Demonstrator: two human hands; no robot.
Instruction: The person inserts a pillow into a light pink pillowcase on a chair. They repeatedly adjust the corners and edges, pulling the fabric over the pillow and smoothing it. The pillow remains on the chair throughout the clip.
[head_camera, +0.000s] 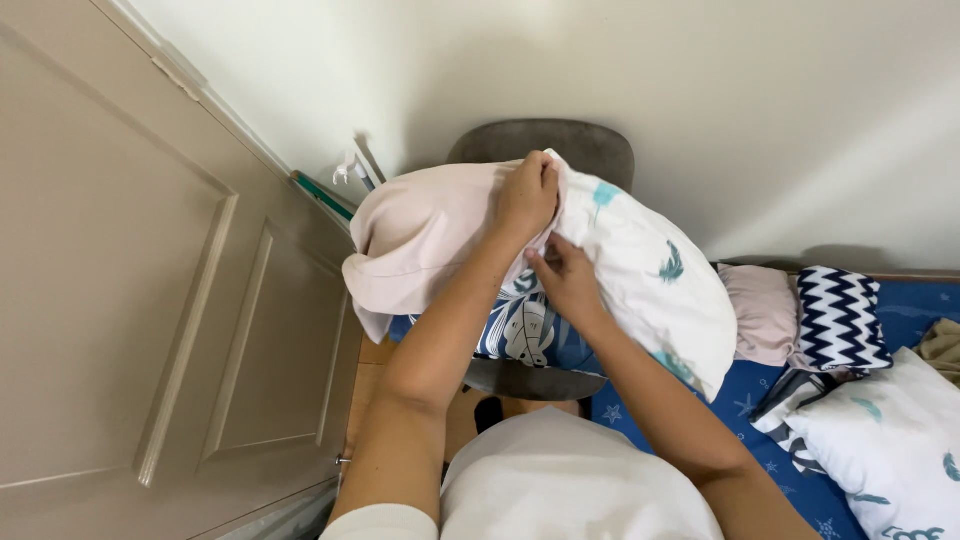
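Note:
A pillow (650, 275) in a white cover with teal feather prints is held up over a grey chair (590, 145). A pale pink cover (420, 235) hangs over its left end. My left hand (527, 195) grips the pink cloth at the top of the pillow. Just below it, my right hand (565, 275) pinches the edge where the pink cloth meets the white cover. A blue cloth with white prints (530, 330) hangs beneath the pillow.
A beige panelled door (150, 300) fills the left side. A bed with a blue star-print sheet (745, 395) lies at the right, carrying a pink pillow (765, 310), a navy zigzag cushion (840, 320) and another white feather-print pillow (890, 430).

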